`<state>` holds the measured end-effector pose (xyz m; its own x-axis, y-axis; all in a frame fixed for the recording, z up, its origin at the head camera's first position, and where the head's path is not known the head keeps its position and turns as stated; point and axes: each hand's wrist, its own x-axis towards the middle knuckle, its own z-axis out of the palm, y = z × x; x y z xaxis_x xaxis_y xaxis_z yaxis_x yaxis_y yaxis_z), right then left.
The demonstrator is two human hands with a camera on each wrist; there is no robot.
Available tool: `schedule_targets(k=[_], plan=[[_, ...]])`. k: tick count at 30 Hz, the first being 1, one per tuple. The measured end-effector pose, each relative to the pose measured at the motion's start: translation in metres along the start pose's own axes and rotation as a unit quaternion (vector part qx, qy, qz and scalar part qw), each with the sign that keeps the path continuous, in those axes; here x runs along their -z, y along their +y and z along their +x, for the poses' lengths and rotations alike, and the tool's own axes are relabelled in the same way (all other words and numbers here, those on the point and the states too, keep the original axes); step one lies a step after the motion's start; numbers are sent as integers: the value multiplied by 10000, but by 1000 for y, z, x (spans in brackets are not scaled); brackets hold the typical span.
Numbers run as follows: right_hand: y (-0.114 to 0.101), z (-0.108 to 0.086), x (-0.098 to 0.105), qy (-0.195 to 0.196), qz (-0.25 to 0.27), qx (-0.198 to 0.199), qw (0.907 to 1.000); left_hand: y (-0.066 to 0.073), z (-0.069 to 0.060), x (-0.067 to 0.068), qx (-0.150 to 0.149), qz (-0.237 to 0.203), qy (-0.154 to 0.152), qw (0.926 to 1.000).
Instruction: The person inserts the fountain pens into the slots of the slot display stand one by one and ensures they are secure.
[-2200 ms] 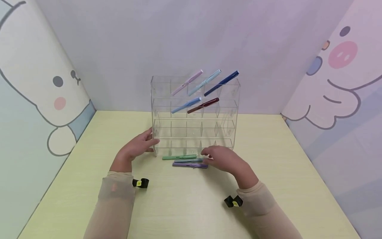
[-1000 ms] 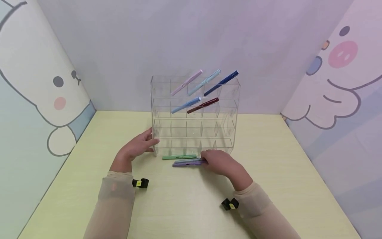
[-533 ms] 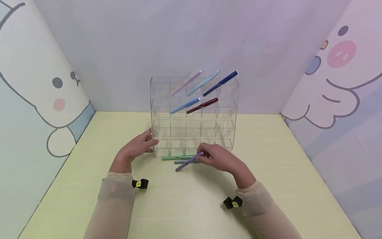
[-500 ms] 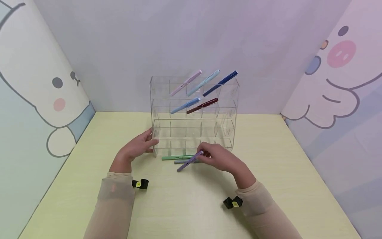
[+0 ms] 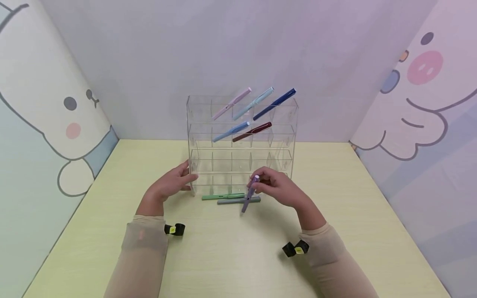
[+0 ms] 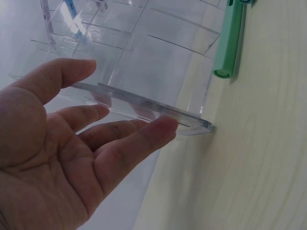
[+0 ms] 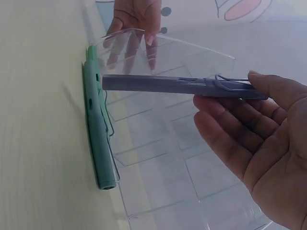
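My right hand point(image 5: 277, 188) pinches a purple pen point(image 5: 249, 196) near its clip end, thumb on one side and fingers on the other. The pen tilts above the table, its lower end toward me. In the right wrist view, the purple pen point(image 7: 153, 85) hangs over two lying pens. These are a green pen point(image 5: 222, 196) and a grey-teal pen point(image 5: 231, 201), in front of the clear acrylic rack point(image 5: 241, 160). My left hand point(image 5: 169, 184) touches the rack's left side with extended fingers. In the left wrist view, its fingertips point(image 6: 160, 127) meet the side panel.
Pink point(image 5: 232, 103), pale blue point(image 5: 253, 103) and navy point(image 5: 275, 103) pens lean in the rack's top row. A blue pen point(image 5: 231, 131) and a dark red pen point(image 5: 252, 131) lean in the second row. A wall point(image 5: 149, 62) stands behind the table point(image 5: 223, 256).
My right hand has taken the purple pen off the table, lifted it and turned it from lying flat to steeply tilted. My left hand stays at the rack's side.
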<state>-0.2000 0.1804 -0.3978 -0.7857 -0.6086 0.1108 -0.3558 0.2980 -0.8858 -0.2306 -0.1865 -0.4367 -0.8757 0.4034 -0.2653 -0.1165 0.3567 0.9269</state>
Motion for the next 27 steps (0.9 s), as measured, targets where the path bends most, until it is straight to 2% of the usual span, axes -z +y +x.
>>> schedule_targets(k=[5, 11, 17, 23, 27], plan=[[1, -2, 11, 505, 731, 250, 9957, 0, 0, 0, -8, 26, 27, 10000], [2, -5, 25, 1432, 1036, 521, 9829, 0, 2, 0, -26, 20, 15, 10000], [4, -7, 37, 2220, 1769, 975, 9539, 0, 1, 0, 17, 39, 25, 10000], [6, -11, 48, 2729, 2226, 1278, 9272, 0, 2, 1, 2, -28, 0, 10000], [6, -11, 53, 3088, 2570, 1379, 9053, -1, 1, 1, 2, -15, -6, 10000]])
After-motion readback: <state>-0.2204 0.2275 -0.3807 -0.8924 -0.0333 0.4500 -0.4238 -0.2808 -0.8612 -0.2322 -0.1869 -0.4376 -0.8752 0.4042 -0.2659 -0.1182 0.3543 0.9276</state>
